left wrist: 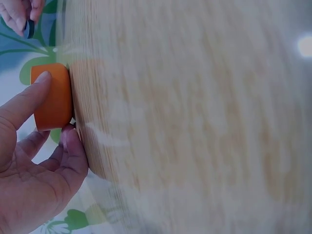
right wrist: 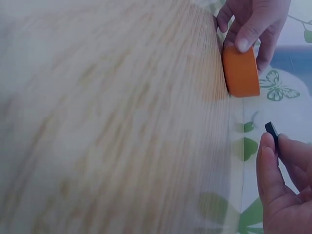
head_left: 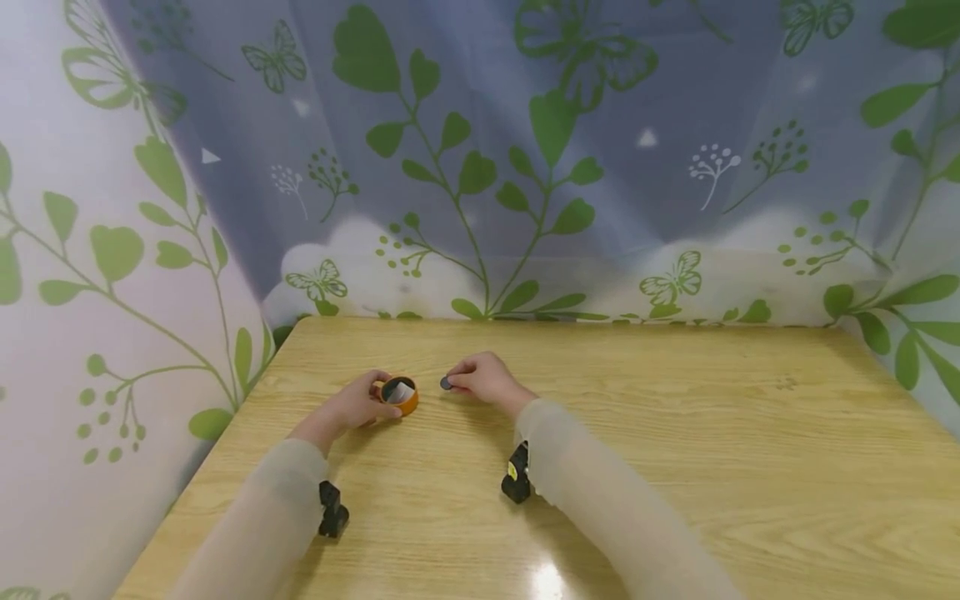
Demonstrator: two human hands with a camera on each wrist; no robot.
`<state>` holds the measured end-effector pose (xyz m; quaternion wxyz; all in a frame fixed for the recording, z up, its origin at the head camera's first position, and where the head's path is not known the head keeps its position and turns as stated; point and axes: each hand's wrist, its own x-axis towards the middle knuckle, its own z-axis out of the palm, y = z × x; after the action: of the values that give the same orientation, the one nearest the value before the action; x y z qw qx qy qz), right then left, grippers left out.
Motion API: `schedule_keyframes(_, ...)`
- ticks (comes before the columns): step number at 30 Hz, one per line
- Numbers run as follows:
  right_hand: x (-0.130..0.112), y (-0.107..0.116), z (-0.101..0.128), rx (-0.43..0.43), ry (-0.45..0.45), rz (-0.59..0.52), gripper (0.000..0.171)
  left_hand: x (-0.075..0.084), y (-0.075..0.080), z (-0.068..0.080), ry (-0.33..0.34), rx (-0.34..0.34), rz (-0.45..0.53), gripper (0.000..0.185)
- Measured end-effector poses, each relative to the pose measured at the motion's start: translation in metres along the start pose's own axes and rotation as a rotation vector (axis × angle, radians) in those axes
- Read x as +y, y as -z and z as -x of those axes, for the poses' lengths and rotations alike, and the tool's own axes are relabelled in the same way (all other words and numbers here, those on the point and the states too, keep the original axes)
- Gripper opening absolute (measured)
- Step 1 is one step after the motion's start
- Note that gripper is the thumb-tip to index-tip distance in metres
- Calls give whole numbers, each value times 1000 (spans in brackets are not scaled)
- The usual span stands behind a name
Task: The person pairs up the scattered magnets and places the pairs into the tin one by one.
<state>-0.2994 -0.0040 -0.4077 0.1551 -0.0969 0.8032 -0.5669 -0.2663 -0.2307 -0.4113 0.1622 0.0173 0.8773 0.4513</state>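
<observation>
On the wooden table (head_left: 675, 433) stands a small round orange container (head_left: 408, 407), with a dark inside and a pale, shiny flat piece (head_left: 400, 392) in it. My left hand (head_left: 358, 402) holds the container from its left side, the thumb against the near wall and the other fingers around the back. Just to the right, a little above the tabletop, my right hand (head_left: 483, 379) pinches a small dark disc (head_left: 446, 382) between thumb and fingertips. Seen edge-on in the right wrist view, the disc (right wrist: 272, 132) is thin and apart from the container (right wrist: 241, 73).
A patterned cloth (head_left: 465, 167) with green leaves and butterflies hangs behind the table and along its sides. Each wrist carries a small black camera, one at the left sleeve (head_left: 255, 508) and one at the right sleeve (head_left: 600, 492).
</observation>
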Motion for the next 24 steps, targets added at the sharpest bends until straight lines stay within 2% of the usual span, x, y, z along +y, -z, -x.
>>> schedule_keyframes(11, -8, -22, -3, 17, 13, -32, 13, 0, -1, 1, 25, -5, -13, 58)
schedule_keyframes(19, -18, -46, -2, 78, 142, 235, 9, -1, 1, 2, 4, -10, -12, 58)
schedule_keyframes(24, -21, -56, -3, 91, 214, 490, 9, 1, 0, 2, -4, -24, -13, 59)
